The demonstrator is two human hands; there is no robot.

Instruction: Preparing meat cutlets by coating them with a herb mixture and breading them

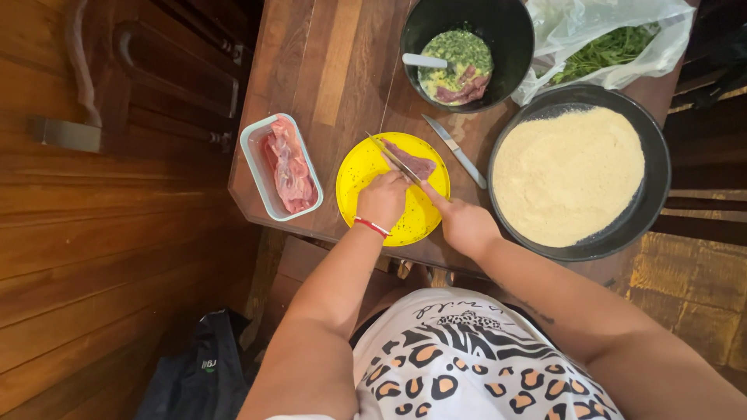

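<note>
We log the meat slice (414, 164) lying on the yellow plate (358, 179), toward its far right part, at the middle of the wooden table (327, 70). Our left hand (382, 200) sits on the plate with fingers curled down, fingertips pressing the near end of the slice. Our right hand (464, 224) is clenched around the handle of a knife (393, 158); the blade runs diagonally up and left across the slice, touching it. A red bracelet (371, 226) circles the left wrist.

Left of the plate: a pale plastic tub (254, 167) holding raw meat. Right of it: a second knife (454, 151) flat on the table, then a dark pan (650, 210) filled with breadcrumbs. Beyond: a black bowl (510, 35) with green-flecked egg mix, meat pieces and a utensil handle. Far right: a plastic bag (591, 19) of greens.
</note>
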